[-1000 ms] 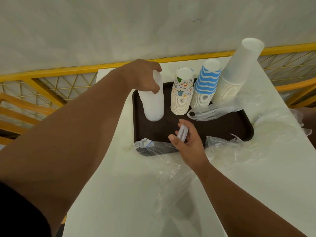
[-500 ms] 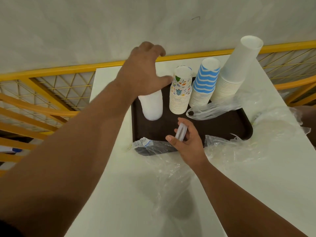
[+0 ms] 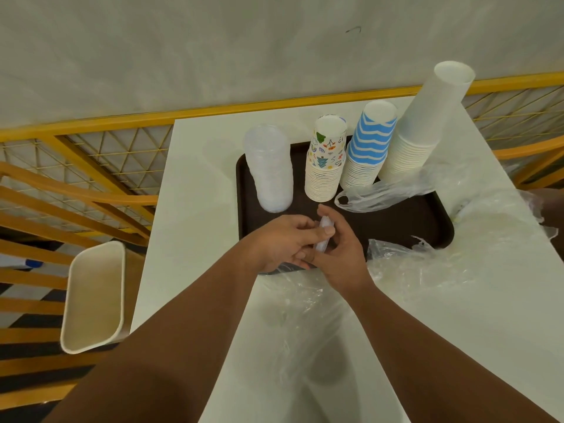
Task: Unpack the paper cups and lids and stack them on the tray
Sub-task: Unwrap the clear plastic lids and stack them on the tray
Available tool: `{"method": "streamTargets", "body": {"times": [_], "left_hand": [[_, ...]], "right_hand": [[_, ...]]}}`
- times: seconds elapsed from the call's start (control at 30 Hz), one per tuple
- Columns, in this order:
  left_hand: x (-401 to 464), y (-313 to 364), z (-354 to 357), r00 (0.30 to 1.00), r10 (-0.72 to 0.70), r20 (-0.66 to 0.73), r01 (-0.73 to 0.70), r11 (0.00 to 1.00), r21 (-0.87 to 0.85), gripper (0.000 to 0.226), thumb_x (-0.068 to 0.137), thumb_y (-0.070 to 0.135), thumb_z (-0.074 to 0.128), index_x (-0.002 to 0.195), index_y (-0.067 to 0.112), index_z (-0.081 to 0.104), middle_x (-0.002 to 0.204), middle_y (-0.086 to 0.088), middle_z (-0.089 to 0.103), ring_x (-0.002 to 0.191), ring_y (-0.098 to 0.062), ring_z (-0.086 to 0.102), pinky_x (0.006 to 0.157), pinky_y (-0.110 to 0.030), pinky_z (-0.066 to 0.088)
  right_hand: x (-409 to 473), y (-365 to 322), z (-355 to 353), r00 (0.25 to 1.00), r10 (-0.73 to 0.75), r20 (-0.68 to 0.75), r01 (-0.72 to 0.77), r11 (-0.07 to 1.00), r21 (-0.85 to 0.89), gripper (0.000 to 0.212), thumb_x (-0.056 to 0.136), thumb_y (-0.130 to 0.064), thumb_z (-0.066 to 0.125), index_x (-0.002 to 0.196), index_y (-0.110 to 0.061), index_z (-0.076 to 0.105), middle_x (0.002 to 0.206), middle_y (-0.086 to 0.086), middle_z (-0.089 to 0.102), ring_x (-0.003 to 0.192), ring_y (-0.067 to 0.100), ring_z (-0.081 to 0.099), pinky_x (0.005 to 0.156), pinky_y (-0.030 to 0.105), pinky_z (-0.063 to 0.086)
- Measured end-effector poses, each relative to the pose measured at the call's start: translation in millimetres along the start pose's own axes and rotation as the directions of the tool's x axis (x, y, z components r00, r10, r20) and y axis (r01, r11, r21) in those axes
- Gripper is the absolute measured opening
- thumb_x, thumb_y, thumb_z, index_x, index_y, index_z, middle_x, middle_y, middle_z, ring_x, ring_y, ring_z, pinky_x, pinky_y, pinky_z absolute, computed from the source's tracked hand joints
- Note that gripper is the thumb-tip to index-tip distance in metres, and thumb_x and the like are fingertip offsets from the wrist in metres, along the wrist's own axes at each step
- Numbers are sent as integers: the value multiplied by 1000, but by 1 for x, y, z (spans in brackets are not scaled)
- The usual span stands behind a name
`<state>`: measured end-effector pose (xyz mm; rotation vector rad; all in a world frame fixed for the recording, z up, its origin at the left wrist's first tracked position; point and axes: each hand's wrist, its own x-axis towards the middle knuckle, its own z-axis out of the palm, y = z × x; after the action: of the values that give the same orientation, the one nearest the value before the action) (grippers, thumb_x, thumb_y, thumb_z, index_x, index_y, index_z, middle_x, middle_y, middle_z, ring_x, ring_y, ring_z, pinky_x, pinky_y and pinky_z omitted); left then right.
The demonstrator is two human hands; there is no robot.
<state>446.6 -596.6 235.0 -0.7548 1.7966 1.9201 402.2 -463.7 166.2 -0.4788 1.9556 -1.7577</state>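
A dark brown tray [image 3: 406,222] lies on the white table. On its far side stand a tall stack of clear plastic lids [image 3: 270,169], a stack of patterned paper cups [image 3: 325,160], a blue-striped cup stack [image 3: 367,145] and a leaning stack of plain white cups [image 3: 424,123]. Over the tray's near edge my left hand [image 3: 279,242] and my right hand [image 3: 340,248] meet, both pinching a small bunch of clear lids [image 3: 323,236] held on edge between them.
An empty clear bag [image 3: 375,196] lies on the tray by the cups. Crumpled plastic wrapping [image 3: 433,270] spreads over the table at right and in front of me. A cream bin [image 3: 94,297] stands on the floor left of the table, by a yellow railing [image 3: 91,126].
My left hand has let go of the tall lid stack and come down to join the right hand on the small bunch of lids. The view has tilted down.
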Motion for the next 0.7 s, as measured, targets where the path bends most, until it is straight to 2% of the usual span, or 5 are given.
{"method": "streamTargets", "body": {"times": [0.07, 0.23, 0.4, 0.57, 0.7], "left_hand": [[1, -2, -1, 1000, -3, 0, 3, 998, -56, 34, 90, 36, 65, 109, 8, 66, 95, -11, 74, 89, -26, 73, 82, -39, 58], [2, -2, -3, 999, -20, -33, 19, 1000, -10, 27, 84, 31, 73, 101, 10, 67, 92, -8, 74, 85, -25, 73, 75, -35, 58], [1, -3, -2, 995, -22, -98, 13, 997, -82, 43, 80, 25, 79, 113, 12, 56, 104, -10, 70, 94, -27, 71, 78, -37, 59], [-23, 24, -10, 959, 149, -240, -65, 943, 328, 54, 70, 35, 84, 110, 27, 48, 101, 1, 66, 92, -20, 68, 78, -40, 61], [-55, 69, -25, 877, 375, -301, -185, 841, 508, 46, 68, 35, 83, 103, 30, 53, 97, 13, 61, 82, -9, 62, 65, -28, 51]], "right_hand": [[-1, -1, 0, 1000, -3, 2, 3, 1000, -2, 79, 69, -11, 85, 125, -51, 46, 133, -14, 55, 126, 9, 53, 91, 21, 53], [-3, -5, 3, 1000, 3, 25, -2, 1000, -27, 91, 65, -12, 88, 127, -58, 39, 125, -30, 52, 126, 7, 52, 96, 33, 53], [-2, -8, 7, 998, 26, 49, -21, 995, -93, 100, 63, -15, 89, 141, -44, 35, 123, -40, 45, 115, -14, 48, 101, 25, 48], [-5, 2, 2, 992, 5, 123, 11, 991, -134, 123, 50, -50, 91, 151, -36, 23, 143, -26, 40, 135, 6, 42, 103, 24, 41], [-8, 11, 4, 992, -14, 127, 56, 941, -335, 94, 63, -42, 88, 144, -37, 40, 145, -13, 41, 132, 3, 38, 105, 24, 37]]}}
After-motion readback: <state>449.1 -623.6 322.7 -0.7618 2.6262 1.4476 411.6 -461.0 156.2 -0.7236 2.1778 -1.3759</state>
